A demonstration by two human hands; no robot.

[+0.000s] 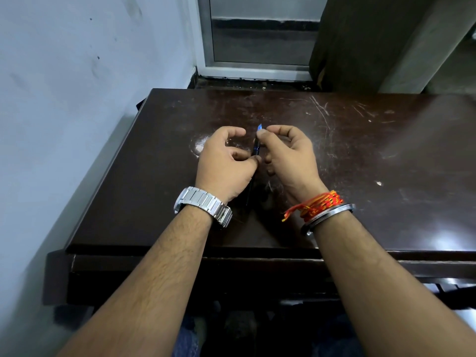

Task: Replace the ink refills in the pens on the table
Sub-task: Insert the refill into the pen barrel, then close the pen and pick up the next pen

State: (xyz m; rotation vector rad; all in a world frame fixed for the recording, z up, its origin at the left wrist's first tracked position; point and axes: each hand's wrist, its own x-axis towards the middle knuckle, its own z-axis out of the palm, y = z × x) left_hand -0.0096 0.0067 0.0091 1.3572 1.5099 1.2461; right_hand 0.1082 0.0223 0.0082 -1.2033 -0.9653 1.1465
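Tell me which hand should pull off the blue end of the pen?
Probably the right hand: it already pinches the pen just under the blue tip. The left hand grips the pen lower down, so it is better placed to hold it steady.

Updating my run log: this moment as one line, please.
left hand: pinches lower barrel of slim dark pen with blue tip | right hand: pinches its upper end | scratched dark-brown wooden table: beneath hands
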